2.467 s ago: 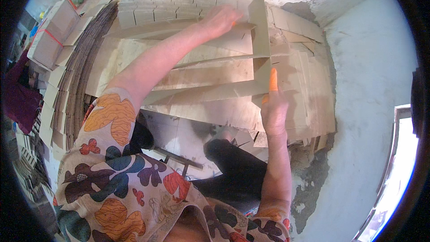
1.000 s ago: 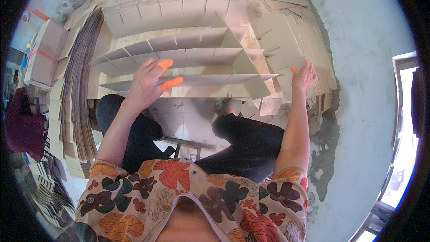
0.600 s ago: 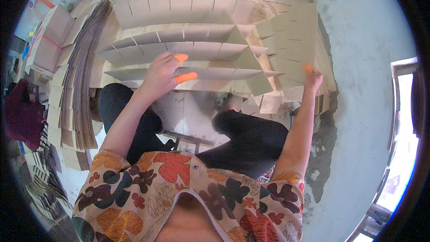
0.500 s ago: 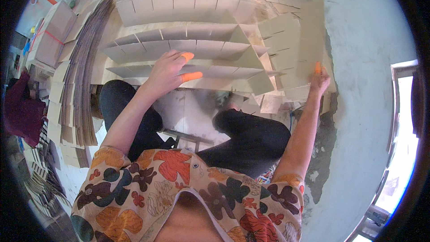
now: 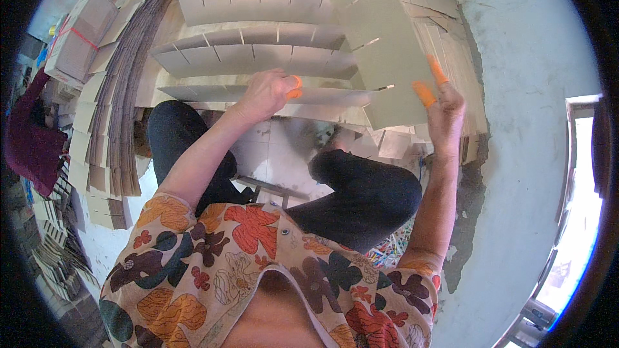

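My right hand (image 5: pixel 446 113), with orange finger covers, grips the right edge of a slotted cardboard divider (image 5: pixel 380 45). This piece stands tilted, with its slots across the ends of long cardboard strips. Closed at the top edge of the nearest long strip (image 5: pixel 332 96) is my left hand (image 5: pixel 265 95), also wearing orange finger covers; its fingertips are partly hidden. Behind it, more upright slotted strips (image 5: pixel 238 58) run side to side. Whether the divider's slots are seated on the strips I cannot tell.
Slotted cardboard sheets are stacked at the back (image 5: pixel 258 0) and under the right side (image 5: pixel 461 71). A tall row of cardboard pieces (image 5: pixel 116 135) stands left, beside a strapped carton (image 5: pixel 80 38). The wall (image 5: pixel 522 122) bounds the right; my knees are below the worktop.
My right hand has brought the divider leftward from the right-hand stack, over the strip ends. My left hand has moved slightly right and its spread fingers have closed at the nearest strip.
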A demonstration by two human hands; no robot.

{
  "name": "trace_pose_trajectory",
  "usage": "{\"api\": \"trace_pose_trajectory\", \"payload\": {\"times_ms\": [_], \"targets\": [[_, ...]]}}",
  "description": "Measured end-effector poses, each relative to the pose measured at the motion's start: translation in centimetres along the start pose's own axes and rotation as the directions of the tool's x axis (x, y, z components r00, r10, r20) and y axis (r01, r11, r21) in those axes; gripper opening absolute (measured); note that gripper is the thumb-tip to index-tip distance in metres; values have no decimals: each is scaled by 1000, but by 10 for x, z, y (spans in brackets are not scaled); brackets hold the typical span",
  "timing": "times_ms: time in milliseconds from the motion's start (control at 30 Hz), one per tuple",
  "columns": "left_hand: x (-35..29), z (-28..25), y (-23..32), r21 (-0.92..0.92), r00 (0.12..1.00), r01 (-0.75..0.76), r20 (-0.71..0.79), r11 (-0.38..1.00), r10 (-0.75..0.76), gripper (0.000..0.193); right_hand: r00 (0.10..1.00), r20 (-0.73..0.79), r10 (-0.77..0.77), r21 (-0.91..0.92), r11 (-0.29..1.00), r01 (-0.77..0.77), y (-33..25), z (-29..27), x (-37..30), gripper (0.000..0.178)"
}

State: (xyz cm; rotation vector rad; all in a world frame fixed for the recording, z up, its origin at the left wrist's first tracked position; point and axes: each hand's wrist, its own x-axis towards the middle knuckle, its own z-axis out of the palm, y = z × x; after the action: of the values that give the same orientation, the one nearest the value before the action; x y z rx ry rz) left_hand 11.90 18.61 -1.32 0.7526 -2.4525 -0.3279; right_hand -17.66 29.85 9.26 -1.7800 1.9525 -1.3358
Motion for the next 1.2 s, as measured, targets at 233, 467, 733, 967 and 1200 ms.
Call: {"api": "trace_pose_trajectory", "payload": {"times_ms": [233,467,733,967,1200], "targets": [[-3,7,-3,-88,1000,11,-16,996,-13,8,1000,-7,-28,-212,977,26,-10,28,-4,55],[-3,14,-8,-43,999,32,-22,999,-33,14,994,33,-101,-202,974,105,-1,33,2,53],[7,1,0,-96,998,46,-45,994,-51,24,992,71,-102,-236,965,116,-1,41,4,48],[65,-17,-62,81,977,37,-213,996,-19,27,992,50,-115,-218,968,124,-6,42,-2,46],[92,-7,-89,265,962,160,174,951,-211,28,990,125,-63,-261,961,94,-1,47,-7,44]]}}
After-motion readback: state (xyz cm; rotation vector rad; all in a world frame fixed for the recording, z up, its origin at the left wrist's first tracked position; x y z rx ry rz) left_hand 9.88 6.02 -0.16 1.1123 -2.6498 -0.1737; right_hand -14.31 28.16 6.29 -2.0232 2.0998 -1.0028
